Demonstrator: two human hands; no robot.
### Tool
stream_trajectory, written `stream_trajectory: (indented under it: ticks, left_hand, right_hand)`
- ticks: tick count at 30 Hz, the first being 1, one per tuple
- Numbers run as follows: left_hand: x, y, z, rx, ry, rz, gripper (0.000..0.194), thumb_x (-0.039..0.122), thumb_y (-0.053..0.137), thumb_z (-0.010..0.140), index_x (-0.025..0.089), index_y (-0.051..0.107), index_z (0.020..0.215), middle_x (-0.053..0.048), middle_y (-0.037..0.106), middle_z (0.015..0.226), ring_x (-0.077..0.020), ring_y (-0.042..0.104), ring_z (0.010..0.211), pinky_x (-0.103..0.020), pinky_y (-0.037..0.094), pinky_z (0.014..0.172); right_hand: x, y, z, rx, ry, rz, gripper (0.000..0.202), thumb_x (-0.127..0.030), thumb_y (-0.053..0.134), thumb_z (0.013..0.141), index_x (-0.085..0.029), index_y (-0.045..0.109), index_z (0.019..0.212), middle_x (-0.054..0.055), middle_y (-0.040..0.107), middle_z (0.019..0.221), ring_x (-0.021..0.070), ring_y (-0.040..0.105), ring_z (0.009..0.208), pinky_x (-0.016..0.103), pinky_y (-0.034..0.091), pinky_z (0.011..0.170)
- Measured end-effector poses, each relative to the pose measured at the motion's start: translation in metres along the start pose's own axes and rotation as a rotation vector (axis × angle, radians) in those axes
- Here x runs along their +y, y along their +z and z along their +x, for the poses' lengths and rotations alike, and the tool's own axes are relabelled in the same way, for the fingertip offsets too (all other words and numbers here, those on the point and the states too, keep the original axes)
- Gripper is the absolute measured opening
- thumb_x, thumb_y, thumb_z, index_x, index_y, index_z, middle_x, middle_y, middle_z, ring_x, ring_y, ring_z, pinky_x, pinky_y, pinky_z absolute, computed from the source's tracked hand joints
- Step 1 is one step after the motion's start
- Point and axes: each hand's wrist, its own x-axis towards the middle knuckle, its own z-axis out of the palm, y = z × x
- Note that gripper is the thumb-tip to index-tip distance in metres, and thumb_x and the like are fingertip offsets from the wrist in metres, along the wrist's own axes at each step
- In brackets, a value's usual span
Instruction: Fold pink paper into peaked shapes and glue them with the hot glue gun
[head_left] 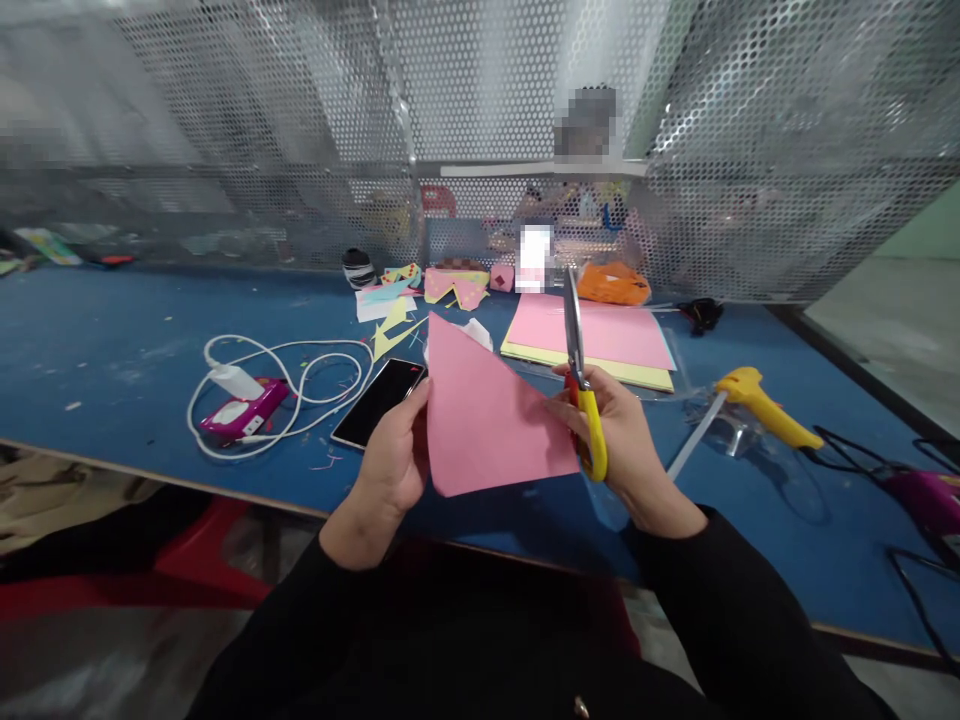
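Observation:
A piece of pink paper (487, 420) with a slanted upper edge is held up over the front of the blue table. My left hand (394, 455) grips its left edge, thumb in front and the other fingers hidden behind. In my right hand (619, 435) are scissors (575, 340) with red and yellow handles, their blades together and pointing away from me. The fingertips of that same hand also touch the paper's right corner. Just left of the paper lies a black smartphone (379, 402). Behind my right hand rests a stack of pink and yellow sheets (592, 330).
A yellow glue gun (772, 408) with a glue stick lies at right. A white cable (285, 345) loops around a purple power strip (247, 408) at left. Paper cutouts (456, 288) and an orange bag (613, 283) lie along the perforated metal screen (487, 90). Behind it is another person.

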Motion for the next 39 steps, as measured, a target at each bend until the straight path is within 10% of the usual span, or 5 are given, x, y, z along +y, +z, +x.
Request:
stream_trajectory:
  ticks: [8, 15, 20, 39]
  left_hand:
    - [0.000, -0.003, -0.002, -0.005, 0.181, 0.143, 0.026, 0.036, 0.086, 0.061, 0.016, 0.076, 0.074, -0.003, 0.073, 0.071, -0.0140, 0.062, 0.063, -0.027, 0.051, 0.060]
    - [-0.002, 0.003, -0.005, 0.033, 0.312, 0.258, 0.025, 0.036, 0.086, 0.063, 0.017, 0.079, 0.078, -0.003, 0.075, 0.077, -0.0155, 0.063, 0.068, -0.028, 0.052, 0.064]
    - [0.002, 0.016, -0.012, 0.033, 0.382, 0.389, 0.023, 0.037, 0.087, 0.064, 0.018, 0.079, 0.075, -0.002, 0.073, 0.071, -0.0138, 0.059, 0.061, -0.026, 0.046, 0.056]
    - [-0.017, 0.041, -0.029, -0.152, 0.722, 0.710, 0.025, 0.045, 0.075, 0.080, 0.021, 0.074, 0.085, 0.003, 0.071, 0.075, -0.0127, 0.061, 0.062, -0.022, 0.045, 0.057]
  right_hand:
    - [0.002, 0.001, 0.003, 0.049, -0.031, -0.056, 0.048, -0.033, 0.083, 0.060, -0.023, 0.062, 0.101, -0.006, 0.065, 0.063, 0.0086, 0.044, 0.044, 0.025, 0.034, 0.043]
    - [0.003, 0.000, 0.006, 0.195, -0.168, -0.065, 0.051, -0.036, 0.086, 0.058, -0.024, 0.058, 0.100, -0.003, 0.069, 0.073, 0.0187, 0.068, 0.073, 0.038, 0.053, 0.074]
    - [-0.006, 0.003, 0.001, 0.240, -0.277, -0.055, 0.047, -0.041, 0.083, 0.065, -0.025, 0.058, 0.102, -0.005, 0.066, 0.070, 0.0154, 0.064, 0.059, 0.032, 0.051, 0.057]
    - [-0.012, 0.037, -0.036, 0.131, -0.082, 0.220, 0.068, -0.040, 0.093, 0.050, -0.025, 0.054, 0.105, 0.002, 0.075, 0.086, 0.0207, 0.072, 0.073, 0.029, 0.055, 0.059]
